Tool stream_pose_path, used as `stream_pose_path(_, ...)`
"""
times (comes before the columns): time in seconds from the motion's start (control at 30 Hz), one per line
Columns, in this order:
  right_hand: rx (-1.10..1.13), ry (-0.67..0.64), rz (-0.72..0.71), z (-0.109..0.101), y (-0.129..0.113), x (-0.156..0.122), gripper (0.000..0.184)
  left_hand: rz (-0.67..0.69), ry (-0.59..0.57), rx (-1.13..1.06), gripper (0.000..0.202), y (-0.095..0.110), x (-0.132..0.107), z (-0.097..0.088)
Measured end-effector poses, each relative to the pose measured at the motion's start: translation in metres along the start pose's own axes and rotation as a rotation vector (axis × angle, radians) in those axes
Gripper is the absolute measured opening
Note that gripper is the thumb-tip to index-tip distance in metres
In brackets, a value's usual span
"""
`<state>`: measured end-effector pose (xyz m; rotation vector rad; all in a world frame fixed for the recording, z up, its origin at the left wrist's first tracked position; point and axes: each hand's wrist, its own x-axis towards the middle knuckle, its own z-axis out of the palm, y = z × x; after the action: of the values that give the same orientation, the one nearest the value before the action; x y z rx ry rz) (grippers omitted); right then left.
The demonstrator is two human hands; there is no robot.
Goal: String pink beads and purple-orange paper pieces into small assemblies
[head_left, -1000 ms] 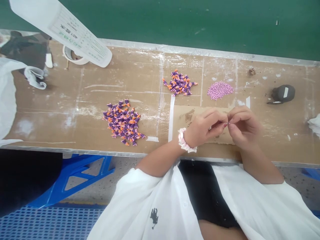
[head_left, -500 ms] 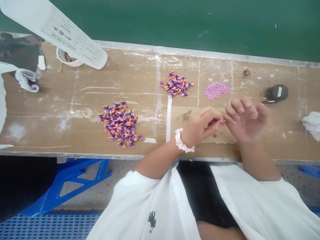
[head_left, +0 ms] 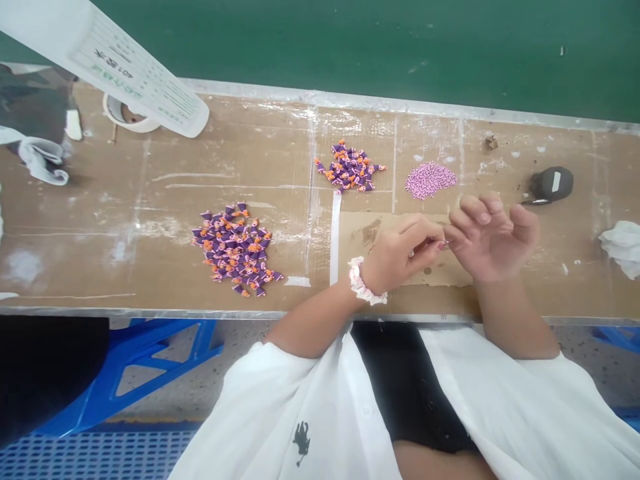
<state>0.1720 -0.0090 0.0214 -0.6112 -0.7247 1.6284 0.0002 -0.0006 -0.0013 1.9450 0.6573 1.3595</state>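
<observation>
My left hand (head_left: 400,250), with a pale pink scrunchie (head_left: 364,283) round its wrist, is closed in a pinch. Something tiny and pinkish is at its fingertips, too small to name. Close against those fingertips is my right hand (head_left: 493,240), palm turned up, fingers loosely curled and thumb held apart. No object shows in its palm. Beyond the hands lies a heap of tiny pink beads (head_left: 430,180). Left of the beads is a small pile of purple and orange figures (head_left: 351,167). A larger pile of similar figures (head_left: 236,250) lies further left.
Under the hands is a cardboard sheet (head_left: 363,233) on the brown worktable (head_left: 280,153). A white bottle (head_left: 145,73) leans in at upper left, above a tape roll (head_left: 114,112). A black rounded object (head_left: 554,183) and crumpled white tissue (head_left: 623,243) sit at right.
The whole view has shifted slightly, so the table things appear a little further left. Both hands keep nearly the same pose, fingertips together.
</observation>
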Motion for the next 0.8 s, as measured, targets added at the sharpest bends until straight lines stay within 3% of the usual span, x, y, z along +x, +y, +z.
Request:
stream_pose_path(0.37, -0.161, 0.018, -0.031, -0.001, -0.001, -0.001, 0.022, -0.057, 0.002, -0.033, 0.009, 0.003, 0.003, -0.003)
stream_pose_path(0.5, -0.335, 0.136, -0.117, 0.000, 0.001, 0.000, 0.023, -0.047, 0.014, -0.031, 0.009, 0.003, 0.004, -0.003)
stream_pose_path(0.57, -0.586, 0.251, -0.225, -0.003, 0.003, 0.001, 0.024, -0.052, 0.019, -0.036, 0.010, 0.003, 0.004, -0.004)
stream_pose_path(0.67, -1.173, 0.362, -0.343, -0.016, 0.003, 0.003, 0.036, -0.050, 0.030, -0.046, 0.010, 0.004, 0.005, -0.005)
stream_pose_path(0.8, -1.864, 0.454, -0.218, -0.037, 0.000, 0.007, 0.072, -0.036, 0.031, -0.049, 0.010, 0.005, 0.005, -0.006)
